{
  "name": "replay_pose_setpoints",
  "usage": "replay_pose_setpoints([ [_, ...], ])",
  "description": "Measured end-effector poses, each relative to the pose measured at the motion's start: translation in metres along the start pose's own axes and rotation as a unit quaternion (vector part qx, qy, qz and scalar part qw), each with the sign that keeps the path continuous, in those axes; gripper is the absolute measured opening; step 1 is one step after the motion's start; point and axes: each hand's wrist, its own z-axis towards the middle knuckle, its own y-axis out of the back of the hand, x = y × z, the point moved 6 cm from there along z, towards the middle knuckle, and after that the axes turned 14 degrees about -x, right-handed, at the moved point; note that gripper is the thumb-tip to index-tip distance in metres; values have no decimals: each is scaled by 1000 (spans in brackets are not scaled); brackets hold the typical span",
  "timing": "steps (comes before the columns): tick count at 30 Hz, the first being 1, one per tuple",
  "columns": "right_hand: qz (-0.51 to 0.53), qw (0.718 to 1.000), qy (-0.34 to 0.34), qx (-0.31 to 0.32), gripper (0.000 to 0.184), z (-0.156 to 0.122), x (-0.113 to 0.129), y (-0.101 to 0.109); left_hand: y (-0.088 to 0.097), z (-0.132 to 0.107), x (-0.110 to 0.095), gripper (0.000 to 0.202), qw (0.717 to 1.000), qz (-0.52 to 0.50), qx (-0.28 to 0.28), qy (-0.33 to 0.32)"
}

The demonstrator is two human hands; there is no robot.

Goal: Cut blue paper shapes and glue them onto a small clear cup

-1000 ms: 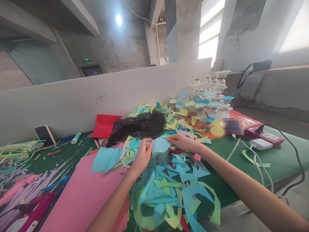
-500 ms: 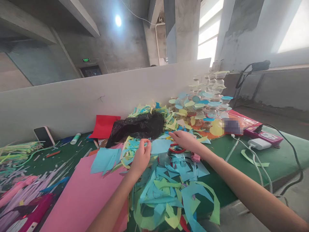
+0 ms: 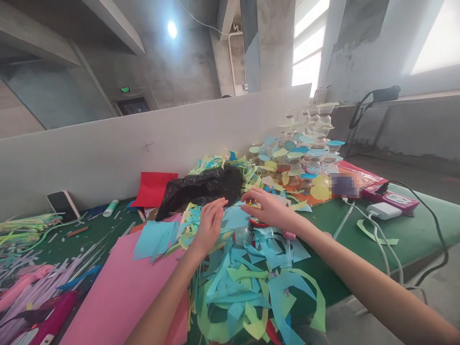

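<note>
My left hand [image 3: 210, 224] is raised over the paper scraps, fingers stretched out and holding nothing. A light blue paper sheet [image 3: 235, 218] lies between and just below my hands. My right hand [image 3: 268, 209] hovers at the sheet's right side, fingers curved and apart. Something small and yellow shows between its thumb and fingers; whether they touch it cannot be made out. Below this hand is a red curved item [image 3: 258, 223], mostly covered. A clear plastic cup [image 3: 243, 235] stands nearer me, among blue and green paper offcuts [image 3: 239, 282].
Blue sheets [image 3: 154, 238] rest on pink paper [image 3: 118, 287] at left. Behind lies a black plastic bag [image 3: 201, 184]. Stacked clear cups with paper discs [image 3: 312, 153] rise at back right, near a power strip [image 3: 391, 199] and cables. A phone [image 3: 63, 206] leans at far left.
My left hand has let go of the blue sheet and spread its fingers. The right hand has shifted slightly left and opened more. The view has moved a little.
</note>
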Motion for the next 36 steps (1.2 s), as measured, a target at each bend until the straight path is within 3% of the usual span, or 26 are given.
replay_pose_setpoints([
  [6, -46, 998, 9, 39, 16, -6, -3, -11, -2, -6, -8, 42, 998, 20, 27, -60],
  [16, -57, 998, 6, 40, 17, -4, -7, -11, -4, -12, -9, 37, 993, 49, 39, -103],
  [36, -80, 996, 34, 35, 27, -9, -1, -15, -2, -15, -10, 34, 993, 61, 27, -95],
])
